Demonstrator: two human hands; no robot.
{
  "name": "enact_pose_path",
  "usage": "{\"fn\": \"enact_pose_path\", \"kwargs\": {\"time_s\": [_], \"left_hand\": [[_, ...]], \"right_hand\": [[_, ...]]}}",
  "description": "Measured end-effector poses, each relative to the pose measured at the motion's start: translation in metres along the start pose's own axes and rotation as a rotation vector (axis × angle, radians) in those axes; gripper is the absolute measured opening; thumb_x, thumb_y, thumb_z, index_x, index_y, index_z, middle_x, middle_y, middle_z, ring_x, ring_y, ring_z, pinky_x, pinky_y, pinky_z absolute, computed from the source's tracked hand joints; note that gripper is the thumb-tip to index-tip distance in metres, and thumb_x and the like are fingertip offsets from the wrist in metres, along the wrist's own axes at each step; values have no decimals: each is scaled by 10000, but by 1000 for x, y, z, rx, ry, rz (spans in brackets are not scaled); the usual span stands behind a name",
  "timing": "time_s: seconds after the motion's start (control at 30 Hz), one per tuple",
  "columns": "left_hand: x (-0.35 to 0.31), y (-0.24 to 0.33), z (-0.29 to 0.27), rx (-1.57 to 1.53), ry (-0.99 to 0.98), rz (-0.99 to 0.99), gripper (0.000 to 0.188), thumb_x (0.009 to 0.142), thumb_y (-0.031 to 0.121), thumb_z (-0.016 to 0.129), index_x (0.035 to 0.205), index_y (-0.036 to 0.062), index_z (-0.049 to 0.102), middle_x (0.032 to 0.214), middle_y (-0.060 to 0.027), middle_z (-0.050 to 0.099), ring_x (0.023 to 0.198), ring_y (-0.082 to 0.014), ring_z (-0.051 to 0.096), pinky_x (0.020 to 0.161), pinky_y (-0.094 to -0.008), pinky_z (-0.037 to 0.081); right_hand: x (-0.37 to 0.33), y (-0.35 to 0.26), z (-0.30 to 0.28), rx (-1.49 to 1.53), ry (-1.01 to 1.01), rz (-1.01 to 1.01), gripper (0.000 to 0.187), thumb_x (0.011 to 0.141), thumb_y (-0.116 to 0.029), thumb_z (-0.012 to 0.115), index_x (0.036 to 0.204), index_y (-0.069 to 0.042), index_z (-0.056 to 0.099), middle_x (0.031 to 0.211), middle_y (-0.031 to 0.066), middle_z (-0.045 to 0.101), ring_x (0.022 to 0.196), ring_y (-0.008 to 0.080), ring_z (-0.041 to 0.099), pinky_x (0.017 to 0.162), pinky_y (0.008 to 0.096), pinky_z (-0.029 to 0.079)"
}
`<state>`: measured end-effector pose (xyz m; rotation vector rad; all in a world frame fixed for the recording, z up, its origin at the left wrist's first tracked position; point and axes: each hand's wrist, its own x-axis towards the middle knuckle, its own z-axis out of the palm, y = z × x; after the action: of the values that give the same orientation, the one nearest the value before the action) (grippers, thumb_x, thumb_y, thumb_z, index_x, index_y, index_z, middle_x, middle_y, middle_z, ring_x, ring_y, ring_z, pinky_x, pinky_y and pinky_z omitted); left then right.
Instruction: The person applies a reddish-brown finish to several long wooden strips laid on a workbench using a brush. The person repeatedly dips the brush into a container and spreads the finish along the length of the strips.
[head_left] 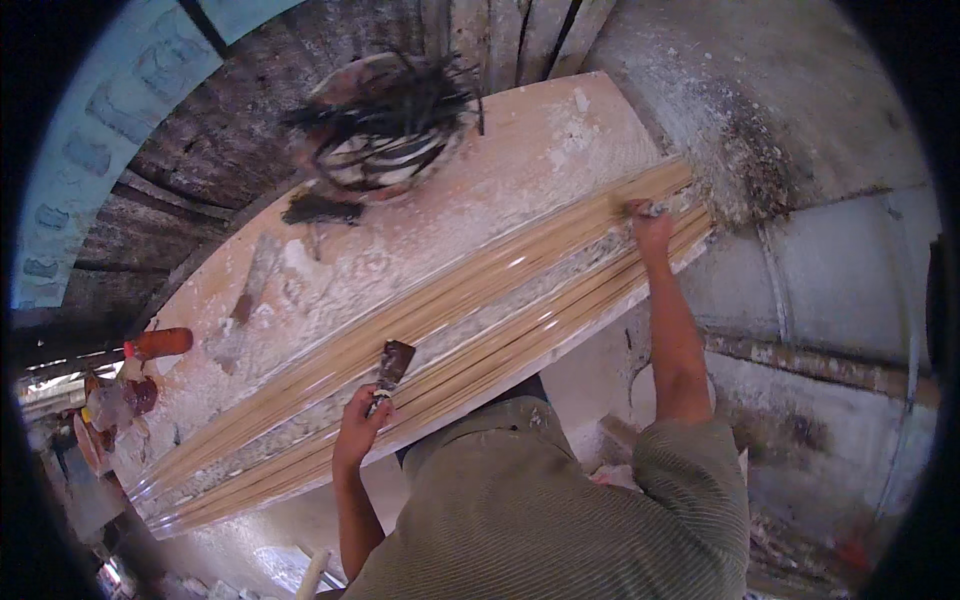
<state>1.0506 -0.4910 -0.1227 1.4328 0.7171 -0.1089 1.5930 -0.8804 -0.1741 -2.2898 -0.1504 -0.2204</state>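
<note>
Two long, glossy, wood-coloured mouldings with grooved faces, an upper moulding [480, 262] and a lower moulding [500, 355], lie side by side diagonally across the table. Between them runs a strip of whitish residue. My left hand [362, 420] is closed on the handle of a putty knife [395, 362], its wide dark blade pointing up over the mouldings. Far to the right, my right hand [653, 232] is closed on a small tool [625, 205] at the mouldings' right end. That tool's brownish end is blurred, so its kind is unclear.
White dust and crusts coat the table [540, 140]. On it stand a round container [375, 180] heaped with dark strips, a flat scraper-like tool [258, 275] and an orange-red bottle [160, 343]. Debris [745, 160] lies past the right end; a wooden wall [210, 150] rises behind.
</note>
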Motion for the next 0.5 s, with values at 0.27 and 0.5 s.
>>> {"fn": "enact_pose_path", "kwargs": {"time_s": [0.27,0.5], "left_hand": [[52,75,179,27,8,-174,218,965,117,646,1160,44,579,867,-4,623,729,-96,541,644,-254,441],[82,118,257,264,-120,-217,289,961,140,656,1215,28,577,907,-23,645,793,-107,563,688,-275,463]], "right_hand": [[-106,-99,45,23,-364,-461,174,859,-21,581,1002,15,675,1102,210,657,1118,374,587,968,477,469],[54,5,-14,359,-447,58,85,877,-68,684,946,-42,725,940,90,746,860,184,691,800,346,543]]}}
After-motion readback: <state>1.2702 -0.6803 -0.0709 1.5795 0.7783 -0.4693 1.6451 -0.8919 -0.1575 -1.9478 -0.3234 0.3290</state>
